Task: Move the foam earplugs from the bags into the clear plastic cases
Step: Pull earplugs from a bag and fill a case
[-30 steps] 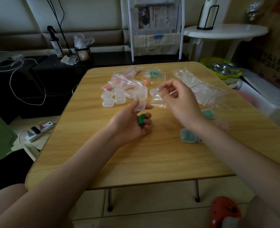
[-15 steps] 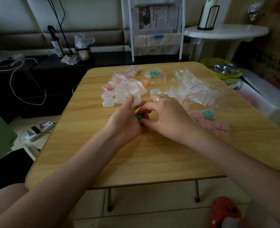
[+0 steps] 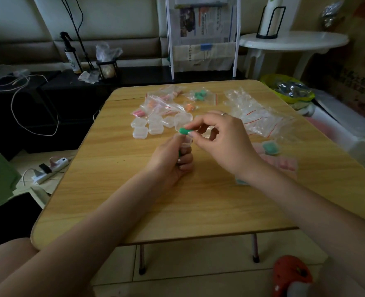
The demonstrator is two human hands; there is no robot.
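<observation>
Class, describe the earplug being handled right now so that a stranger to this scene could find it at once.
Start at the wooden table and find the two hands meeting above its middle. The right hand pinches a green earplug at its fingertips, just above the clear case gripped by the left hand. Unlike the other earplugs, it is in neither bag nor case.

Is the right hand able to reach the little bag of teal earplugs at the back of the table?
Probably yes. The right hand has open table toward the clear bag of teal earplugs, but it already pinches a green foam earplug.
</observation>
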